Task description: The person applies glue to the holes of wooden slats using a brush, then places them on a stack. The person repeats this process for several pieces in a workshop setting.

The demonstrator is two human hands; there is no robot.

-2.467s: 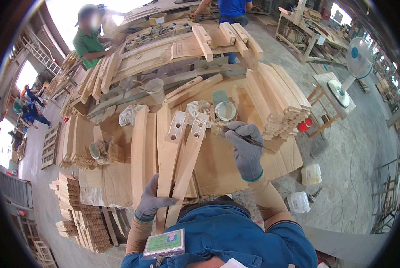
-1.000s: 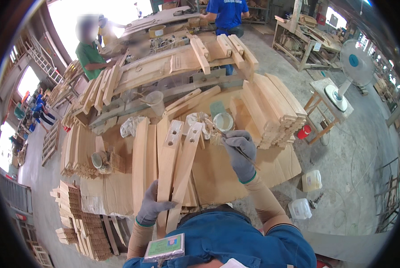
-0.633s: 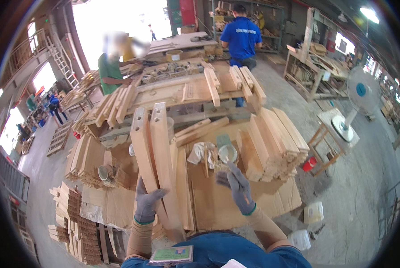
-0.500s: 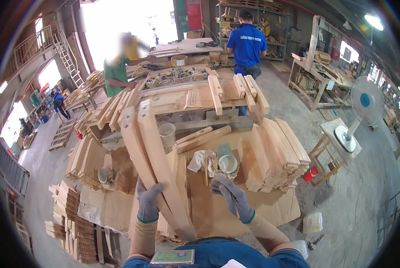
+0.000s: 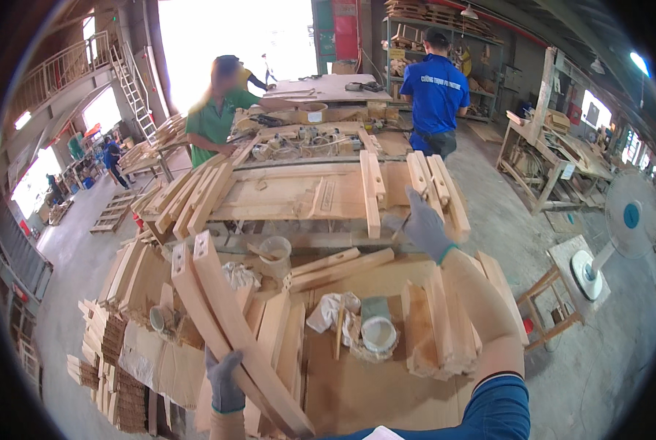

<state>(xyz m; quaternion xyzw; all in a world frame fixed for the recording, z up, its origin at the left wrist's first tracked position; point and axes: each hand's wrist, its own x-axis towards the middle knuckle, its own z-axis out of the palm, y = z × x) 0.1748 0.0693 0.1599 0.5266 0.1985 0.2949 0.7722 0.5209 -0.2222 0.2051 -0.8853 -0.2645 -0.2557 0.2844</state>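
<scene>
My left hand (image 5: 227, 381), in a grey glove, is closed around the lower part of two pale wooden bars (image 5: 231, 315). They lean side by side, with small holes near their far ends. My right hand (image 5: 427, 227), also gloved, is stretched far forward to several holed bars (image 5: 452, 198) on the bench beyond. Its index finger points at their ends, and a thin dark tool, only partly visible, sticks out of the curled fingers. Between my arms stand an open tub of pale paste (image 5: 378, 334), a crumpled white cloth (image 5: 333, 314) and a thin wooden stick (image 5: 339, 331).
Stacked wooden pieces (image 5: 438, 323) stand right of the tub, more (image 5: 141, 275) at the left. A clear plastic cup (image 5: 273, 257) is behind the cloth. A fan (image 5: 631, 216) stands at right. Two people, in green (image 5: 214, 117) and blue (image 5: 436, 95), are beyond the bench.
My right hand has gone from beside the paste tub forward and right to the far bars. The view has shifted; my left hand still holds the two bars.
</scene>
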